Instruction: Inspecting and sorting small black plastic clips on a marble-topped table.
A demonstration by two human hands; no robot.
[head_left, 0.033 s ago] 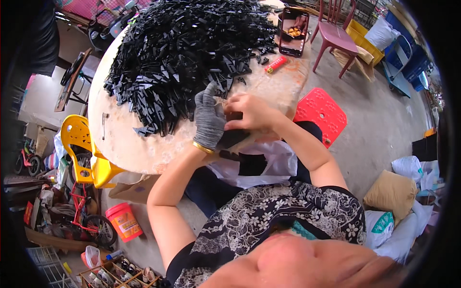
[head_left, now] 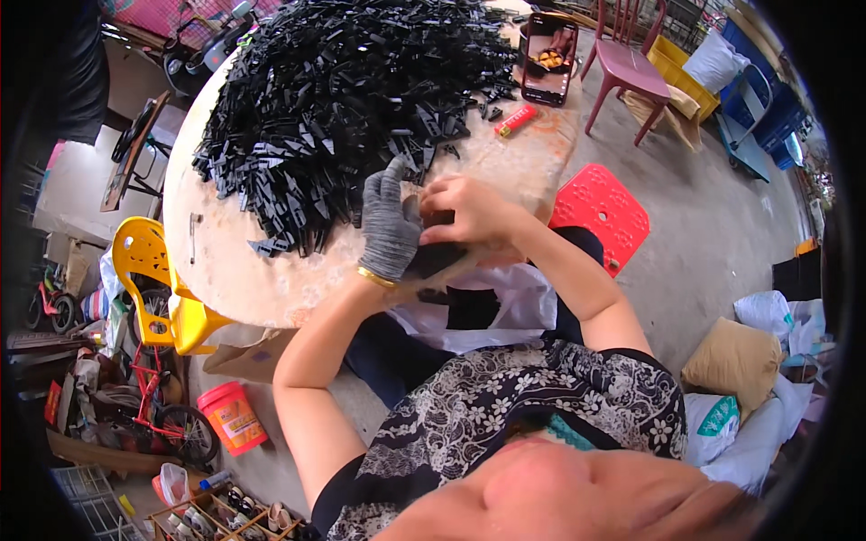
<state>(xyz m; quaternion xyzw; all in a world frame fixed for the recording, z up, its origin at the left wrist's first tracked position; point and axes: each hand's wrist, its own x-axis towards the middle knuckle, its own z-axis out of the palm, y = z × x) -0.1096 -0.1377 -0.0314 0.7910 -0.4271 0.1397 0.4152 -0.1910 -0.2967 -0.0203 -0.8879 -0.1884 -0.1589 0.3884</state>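
Observation:
A big heap of small black plastic pieces (head_left: 334, 108) covers much of the round table (head_left: 230, 279). Close to the table's near edge, my left hand (head_left: 390, 225) wears a grey knit glove, with its fingers pointing up and held together beside the heap. My bare right hand (head_left: 465, 212) meets it from the right, fingers and thumb curled. A dark gap shows between the two hands; whatever they grip is hidden. Below them, an opened white plastic bag (head_left: 523, 302) with something black inside lies at my lap.
A phone (head_left: 548, 59) stands on the table's far right, near a red lighter (head_left: 516, 120). A red stool (head_left: 603, 216) is to the right, a yellow chair (head_left: 144, 270) to the left. An orange-red bucket (head_left: 232, 417) sits on the floor. Behind are a maroon chair (head_left: 627, 68) and yellow crate.

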